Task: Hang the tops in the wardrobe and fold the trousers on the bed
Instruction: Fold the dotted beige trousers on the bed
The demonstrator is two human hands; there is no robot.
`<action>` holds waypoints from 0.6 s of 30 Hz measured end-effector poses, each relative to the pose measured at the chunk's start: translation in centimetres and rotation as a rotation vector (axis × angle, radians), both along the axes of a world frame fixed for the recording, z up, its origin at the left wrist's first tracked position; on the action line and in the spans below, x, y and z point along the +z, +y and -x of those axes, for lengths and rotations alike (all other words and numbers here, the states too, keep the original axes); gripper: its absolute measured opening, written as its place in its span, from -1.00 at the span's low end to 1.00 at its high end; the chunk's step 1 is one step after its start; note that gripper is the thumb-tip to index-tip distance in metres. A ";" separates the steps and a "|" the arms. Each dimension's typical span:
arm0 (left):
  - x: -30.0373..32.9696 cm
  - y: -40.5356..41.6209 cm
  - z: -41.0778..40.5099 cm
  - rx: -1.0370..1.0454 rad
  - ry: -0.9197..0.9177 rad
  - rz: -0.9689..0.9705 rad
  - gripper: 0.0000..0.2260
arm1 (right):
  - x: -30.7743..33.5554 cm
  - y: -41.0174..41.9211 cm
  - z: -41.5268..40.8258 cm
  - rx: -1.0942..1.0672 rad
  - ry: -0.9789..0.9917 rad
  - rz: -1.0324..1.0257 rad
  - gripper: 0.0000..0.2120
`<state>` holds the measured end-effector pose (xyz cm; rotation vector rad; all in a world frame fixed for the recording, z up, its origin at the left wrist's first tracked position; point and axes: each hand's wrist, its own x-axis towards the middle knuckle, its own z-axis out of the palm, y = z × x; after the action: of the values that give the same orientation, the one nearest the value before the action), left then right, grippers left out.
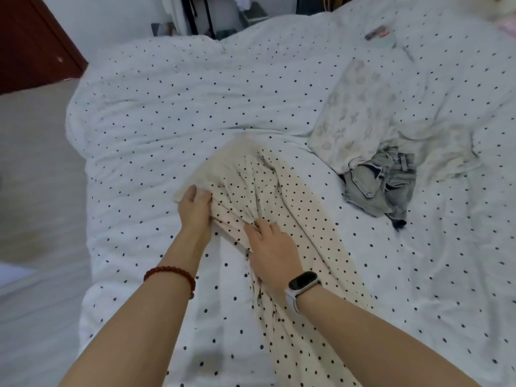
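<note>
Left hand (195, 208) gripping waistband corner of cream black-dotted fabric trousers (282, 219), lying rumpled on white dark-dotted quilted bed cover (167, 113). Right hand (272, 254) pinching bunched cloth mid-garment. Crumpled pale-blue denim garment (381, 184) and beige floral-print folded cloth (357, 113) lying just beyond, touching each other.

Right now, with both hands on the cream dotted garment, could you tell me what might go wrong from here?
1. The cream dotted garment is bunched where the left hand and right hand rest on it, so creases may get folded in.
2. Its lower end runs toward the near bed edge and out of view; it might slide off.
3. The crumpled denim piece and pale patterned garment lie close by on the duvet and could get caught up.
</note>
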<state>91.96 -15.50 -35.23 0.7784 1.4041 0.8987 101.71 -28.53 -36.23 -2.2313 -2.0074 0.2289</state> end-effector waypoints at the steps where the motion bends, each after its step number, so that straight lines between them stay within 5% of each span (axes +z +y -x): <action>1: 0.5 0.6 -0.2 -0.003 0.013 -0.017 -0.50 | 0.4 0.6 -0.2 -0.006 0.012 -0.008 -0.61; 5: 3.7 2.4 -2.4 -0.073 0.155 -0.222 -0.57 | 3.2 3.3 -2.6 -0.189 0.328 0.058 -0.75; 10: 7.0 4.9 -8.0 -0.305 0.252 -0.356 -0.61 | 5.1 5.8 -7.2 -0.315 0.699 -0.130 -0.83; 14: 6.2 5.1 -12.0 -0.580 0.275 -0.363 -0.59 | 3.5 7.1 -11.7 -0.512 0.727 -0.096 -0.64; 18: 3.1 3.4 -10.5 -0.505 0.648 -0.419 -0.68 | 1.2 7.0 -14.2 -0.537 0.712 0.126 -0.83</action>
<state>102.44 -12.08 -32.10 1.7707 1.4628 0.5560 115.86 -21.55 -34.98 -2.2078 -1.0279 0.9370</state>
